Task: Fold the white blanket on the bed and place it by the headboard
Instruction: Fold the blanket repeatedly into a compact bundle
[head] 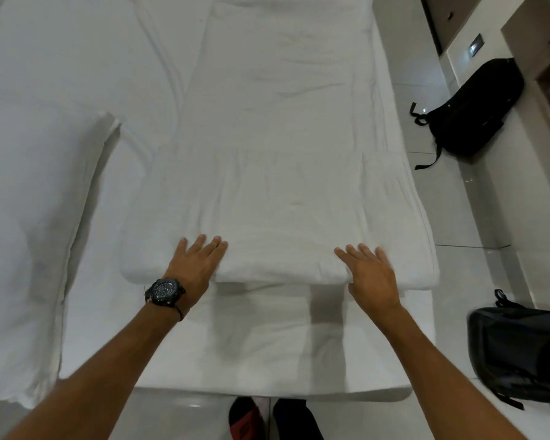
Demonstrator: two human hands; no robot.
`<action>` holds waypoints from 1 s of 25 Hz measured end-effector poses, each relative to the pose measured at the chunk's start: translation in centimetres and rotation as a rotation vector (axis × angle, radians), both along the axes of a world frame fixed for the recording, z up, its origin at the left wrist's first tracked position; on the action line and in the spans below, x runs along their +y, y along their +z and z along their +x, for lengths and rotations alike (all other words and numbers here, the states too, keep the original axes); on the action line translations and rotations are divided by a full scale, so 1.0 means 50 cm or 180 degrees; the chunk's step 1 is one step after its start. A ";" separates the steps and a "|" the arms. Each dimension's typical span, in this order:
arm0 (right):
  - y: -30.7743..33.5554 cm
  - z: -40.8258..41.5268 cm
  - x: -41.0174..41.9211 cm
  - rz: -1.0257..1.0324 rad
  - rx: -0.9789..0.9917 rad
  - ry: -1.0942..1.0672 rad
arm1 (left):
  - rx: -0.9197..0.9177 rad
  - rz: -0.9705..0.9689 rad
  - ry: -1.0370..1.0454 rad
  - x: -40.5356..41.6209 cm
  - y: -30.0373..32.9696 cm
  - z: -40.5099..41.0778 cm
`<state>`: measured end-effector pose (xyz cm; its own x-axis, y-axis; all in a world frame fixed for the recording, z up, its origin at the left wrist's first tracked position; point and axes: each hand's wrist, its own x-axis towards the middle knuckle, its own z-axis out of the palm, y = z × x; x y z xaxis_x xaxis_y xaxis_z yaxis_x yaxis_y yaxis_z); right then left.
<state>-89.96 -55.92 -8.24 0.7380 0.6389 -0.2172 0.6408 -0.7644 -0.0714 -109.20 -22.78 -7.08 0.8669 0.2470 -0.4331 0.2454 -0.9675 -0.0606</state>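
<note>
Both the left hand (192, 268) and right hand (370, 274) are laid flat, fingers (216, 246) spread, nothing gripped; the white blanket (283, 201) beyond them could be skewed if pushed unevenly.

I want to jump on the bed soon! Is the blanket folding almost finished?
Not quite. Done: the white blanket is already folded into a long strip along the bed's right side, with its near end doubled over. In hand: the left hand and right hand press flat on that near fold. Left: more folds to make it compact, then carrying it to the headboard, which isn't visible here.
</note>
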 end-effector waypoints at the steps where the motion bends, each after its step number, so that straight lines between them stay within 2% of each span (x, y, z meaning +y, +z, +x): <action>1: 0.014 -0.031 -0.018 0.0045 0.0005 0.0001 | 0.0025 -0.0020 -0.0028 -0.012 0.012 -0.028; 4: 0.040 -0.113 -0.075 0.0294 -0.0034 0.0083 | -0.0228 -0.0257 0.0028 -0.044 0.026 -0.121; 8: 0.094 -0.197 -0.138 0.0399 0.0092 0.0197 | -0.0623 -0.0159 -0.0337 -0.084 0.055 -0.228; 12: 0.151 -0.270 -0.194 0.0280 0.0222 0.0226 | -0.0541 -0.0348 -0.0370 -0.133 0.113 -0.306; 15: 0.182 -0.301 -0.215 0.0171 0.0415 0.0256 | -0.0187 -0.0426 -0.0360 -0.146 0.159 -0.337; 17: 0.203 -0.291 -0.210 0.0212 0.0344 0.0232 | -0.0220 -0.0524 -0.0307 -0.133 0.194 -0.329; 19: 0.230 -0.257 -0.186 0.0441 0.0052 0.0126 | -0.0617 -0.0522 -0.0281 -0.102 0.230 -0.291; 21: 0.264 -0.201 -0.150 0.0721 -0.0250 -0.0074 | -0.1078 -0.0516 -0.0220 -0.053 0.270 -0.221; 25: 0.318 -0.056 -0.056 0.1169 -0.0850 -0.0343 | -0.1623 -0.0416 -0.0025 0.042 0.340 -0.041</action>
